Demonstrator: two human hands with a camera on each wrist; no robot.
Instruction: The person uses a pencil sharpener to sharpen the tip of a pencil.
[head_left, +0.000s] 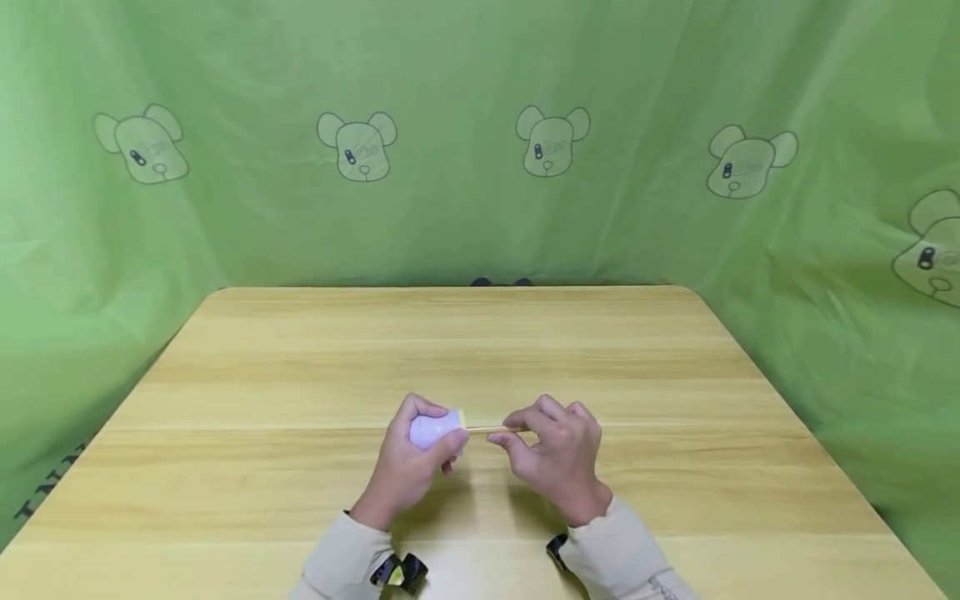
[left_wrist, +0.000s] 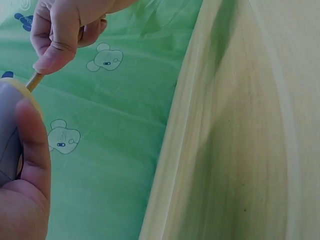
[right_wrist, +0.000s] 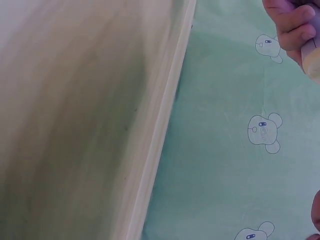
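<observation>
Over the near middle of the table, my left hand (head_left: 403,471) grips a lavender, rounded cylinder (head_left: 429,430) with a pale yellow end. Its thumb lies along the cylinder's side in the left wrist view. A thin, tan stick (head_left: 480,430) runs level from the yellow end towards the right. My right hand (head_left: 558,450) pinches this stick between thumb and fingertips, a short way from the cylinder. The stick's left tip is hidden at the cylinder's end. In the right wrist view, the yellow end (right_wrist: 312,64) shows at the right edge.
The wooden table (head_left: 300,358) stretches out ahead, with a green curtain (head_left: 450,225) printed with bear heads behind it and at both sides. Black wrist straps (head_left: 399,572) show at the sleeves. A dark rounded shape (head_left: 501,282) peeks over the table's far edge.
</observation>
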